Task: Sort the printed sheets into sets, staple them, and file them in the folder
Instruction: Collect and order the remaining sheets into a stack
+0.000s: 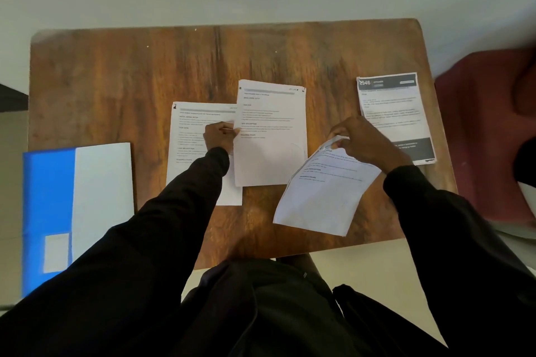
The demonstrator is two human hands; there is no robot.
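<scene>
Two dark sleeves [162, 240] reach over a wooden table [130, 72]. The right hand [361, 140] grips the top of a tilted sheet [322, 194], raised near the front edge. The left hand [219, 136] pinches the left edge of the middle sheet [269, 151], over the left sheet [190, 162]. A fourth sheet [397, 113] lies just beyond the right hand. One blue folder [48, 197] lies far left, apart from both.

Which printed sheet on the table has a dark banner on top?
The white sheet at the right edge of the brown wooden table; only it carries dark bands, the others are plain white.
</scene>
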